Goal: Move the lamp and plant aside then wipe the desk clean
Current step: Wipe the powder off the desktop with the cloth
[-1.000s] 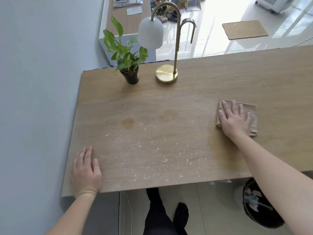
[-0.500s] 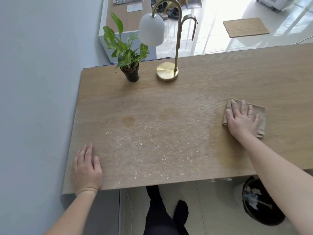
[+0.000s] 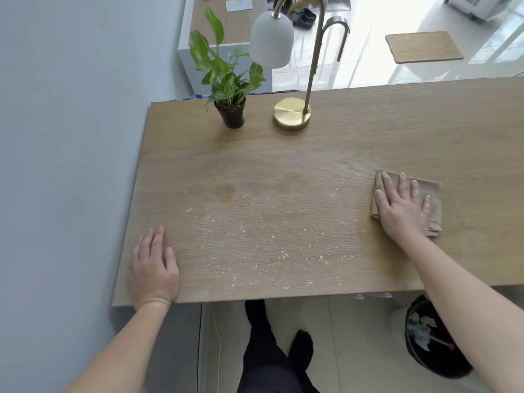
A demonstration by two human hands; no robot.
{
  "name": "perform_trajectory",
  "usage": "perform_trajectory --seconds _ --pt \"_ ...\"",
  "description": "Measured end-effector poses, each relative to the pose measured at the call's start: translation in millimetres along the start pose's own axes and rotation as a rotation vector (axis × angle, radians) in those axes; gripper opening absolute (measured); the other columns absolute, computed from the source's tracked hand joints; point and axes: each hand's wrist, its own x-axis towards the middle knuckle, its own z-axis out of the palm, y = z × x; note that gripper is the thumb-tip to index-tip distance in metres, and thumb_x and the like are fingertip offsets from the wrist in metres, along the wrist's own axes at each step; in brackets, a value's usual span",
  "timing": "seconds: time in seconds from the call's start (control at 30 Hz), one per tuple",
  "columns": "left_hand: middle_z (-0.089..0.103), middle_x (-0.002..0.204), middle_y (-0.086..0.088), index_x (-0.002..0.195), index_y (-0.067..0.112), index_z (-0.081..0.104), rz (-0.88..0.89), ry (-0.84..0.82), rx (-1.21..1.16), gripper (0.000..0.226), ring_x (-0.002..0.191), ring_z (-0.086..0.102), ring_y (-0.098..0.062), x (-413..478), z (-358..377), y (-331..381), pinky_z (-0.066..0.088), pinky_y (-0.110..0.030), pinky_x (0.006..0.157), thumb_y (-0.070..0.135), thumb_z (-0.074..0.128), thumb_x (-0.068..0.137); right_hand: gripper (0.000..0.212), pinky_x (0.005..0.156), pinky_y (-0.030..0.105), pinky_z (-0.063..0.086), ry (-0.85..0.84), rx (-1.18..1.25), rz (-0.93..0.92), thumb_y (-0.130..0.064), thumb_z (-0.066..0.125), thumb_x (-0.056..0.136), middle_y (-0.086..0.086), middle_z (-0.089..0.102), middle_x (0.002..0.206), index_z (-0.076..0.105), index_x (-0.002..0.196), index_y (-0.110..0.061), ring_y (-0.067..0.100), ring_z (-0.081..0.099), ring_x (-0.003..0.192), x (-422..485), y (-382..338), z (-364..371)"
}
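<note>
Brass and white glass, the lamp stands at the desk's far edge, its round base just right of the potted plant. Nearer than the lamp, a brownish stain and pale crumbs are scattered over the wood. Well to the lamp's right and nearer, the right hand lies flat, fingers spread, pressing a folded tan cloth. The left hand rests open, palm down, at the near left corner. Below the desk's front edge sits a dark bin.
</note>
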Motion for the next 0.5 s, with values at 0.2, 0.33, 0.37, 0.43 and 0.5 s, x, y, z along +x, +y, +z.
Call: perform_trajectory --seconds 0.2,0.33,0.37,0.43,0.5 --pt "0.049 0.163 -0.01 0.158 0.016 0.05 -0.002 -0.015 0.004 0.06 0.153 0.039 -0.036 -0.8 -1.2 0.0 0.029 -0.051 0.126 0.036 0.037 0.103 0.056 0.131 0.042 -0.011 -0.047 -0.089 -0.328 -0.069 0.008 0.106 -0.022 -0.013 0.173 -0.004 0.161 -0.062 0.006 -0.015 0.162 -57.5 24.3 13.1" --pt "0.049 0.163 -0.011 0.158 0.015 0.051 -0.011 -0.008 0.0 0.061 0.152 0.04 -0.036 -1.0 -2.1 1.8 0.03 -0.051 0.125 0.037 0.037 0.102 0.058 0.131 0.041 -0.008 -0.045 -0.05 -0.26 -0.072 0.007 0.103 -0.023 -0.005 0.175 0.001 0.16 -0.064 0.003 -0.011 0.161 -56.2 50.1 2.5" --pt "0.049 0.163 -0.011 0.158 0.015 0.051 -0.011 -0.007 -0.001 0.061 0.152 0.04 -0.036 -0.9 -2.2 1.8 0.029 -0.051 0.125 0.037 0.037 0.102 0.059 0.131 0.043 -0.008 -0.025 -0.032 -0.207 -0.072 0.007 0.103 -0.022 -0.005 0.175 0.002 0.161 -0.063 0.005 -0.01 0.162 -49.3 44.9 2.4" --pt "0.049 0.163 -0.011 0.157 0.015 0.051 -0.016 -0.008 -0.001 0.061 0.152 0.04 -0.036 -0.4 -2.1 1.3 0.03 -0.051 0.125 0.037 0.037 0.102 0.059 0.131 0.047 -0.01 0.0 -0.005 -0.102 -0.069 0.01 0.105 -0.017 -0.005 0.177 0.003 0.163 -0.059 0.011 -0.009 0.163 -36.6 23.7 6.3" --pt "0.05 0.162 -0.011 0.157 0.015 0.052 -0.014 -0.015 0.001 0.062 0.152 0.04 -0.036 -1.5 -1.6 1.7 0.03 -0.052 0.125 0.038 0.036 0.102 0.058 0.13 0.048 -0.012 -0.003 0.006 -0.069 -0.067 0.012 0.107 -0.014 -0.006 0.177 0.002 0.164 -0.056 0.015 -0.01 0.164 -33.4 5.6 10.5"
